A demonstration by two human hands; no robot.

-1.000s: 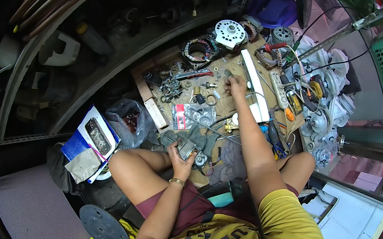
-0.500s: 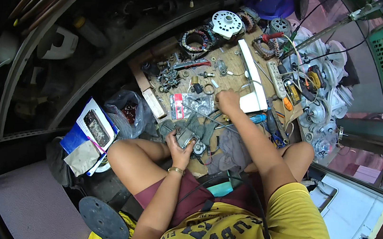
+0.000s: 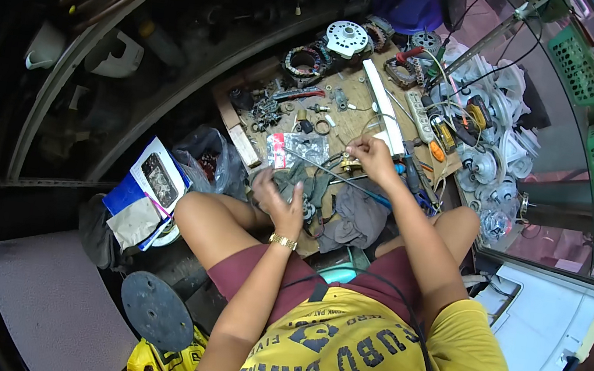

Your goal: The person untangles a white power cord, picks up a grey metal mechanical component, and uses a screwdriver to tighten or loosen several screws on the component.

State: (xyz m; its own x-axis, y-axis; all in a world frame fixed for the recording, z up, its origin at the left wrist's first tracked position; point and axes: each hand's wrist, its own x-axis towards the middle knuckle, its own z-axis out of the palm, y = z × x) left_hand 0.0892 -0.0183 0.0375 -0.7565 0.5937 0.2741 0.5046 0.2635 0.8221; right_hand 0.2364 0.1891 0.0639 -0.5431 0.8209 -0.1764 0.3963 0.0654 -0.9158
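My left hand (image 3: 281,204) is raised over a dark green cloth (image 3: 321,185), its thumb apart from its slightly blurred fingers, with nothing seen in it. Beside its thumb lies a small round metal part (image 3: 309,208), largely hidden. My right hand (image 3: 374,159) is closed in a pinch at the right of the board; what its fingertips hold, if anything, is too small to make out. Just below them sits a brass-coloured part (image 3: 348,164). A long screwdriver (image 3: 377,197) with a teal handle lies slantwise between my hands. Nearer me is a crumpled grey cloth (image 3: 356,219).
A clear plastic packet (image 3: 307,147) lies on the wooden board (image 3: 352,125). Behind are loose metal parts (image 3: 269,114), a copper-wound stator (image 3: 303,62) and a white bar (image 3: 383,107). A power strip (image 3: 420,115) and white plastic parts (image 3: 506,141) stand right; a plastic bag (image 3: 220,157) left.
My left hand has let go of the grey metal motor-like part and opened. My right hand has shifted slightly right and toward me, into a pinch. The view has tilted a little.
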